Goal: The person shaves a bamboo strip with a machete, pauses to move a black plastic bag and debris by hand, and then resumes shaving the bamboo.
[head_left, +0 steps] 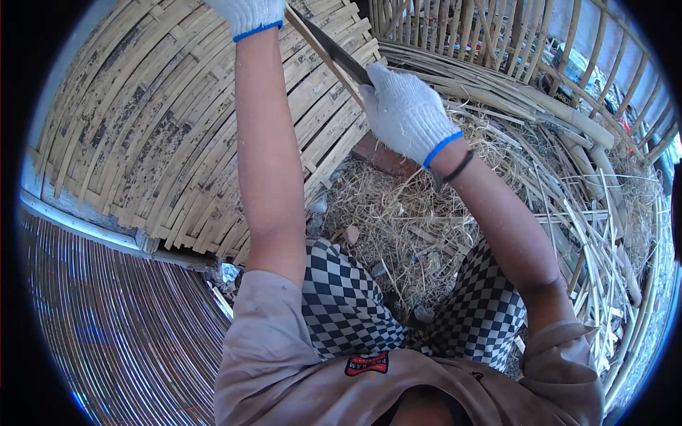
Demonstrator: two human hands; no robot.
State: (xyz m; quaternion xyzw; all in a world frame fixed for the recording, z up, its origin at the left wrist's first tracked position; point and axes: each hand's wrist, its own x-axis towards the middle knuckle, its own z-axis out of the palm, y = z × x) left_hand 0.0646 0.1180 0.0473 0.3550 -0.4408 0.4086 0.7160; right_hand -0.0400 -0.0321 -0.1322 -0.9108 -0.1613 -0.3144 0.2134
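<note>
My right hand (406, 113), in a white knit glove with a blue cuff, is closed around the near end of a long dark-bladed knife (344, 61). The blade slants up and left, away from me. Right alongside it runs a thin bamboo strip (321, 54), its lower end against the right glove. At the top edge my left hand (252, 13) wears a matching glove and is cut off by the frame. It is beside the upper end of the strip and blade, its fingers out of view.
A woven bamboo panel (170, 135) fills the upper left. Dry shavings (398, 220) cover the ground before my knees, with a reddish brick (383, 156) under the right hand. Bamboo strips (597, 263) lie on the right. A slatted bamboo fence (483, 32) stands behind.
</note>
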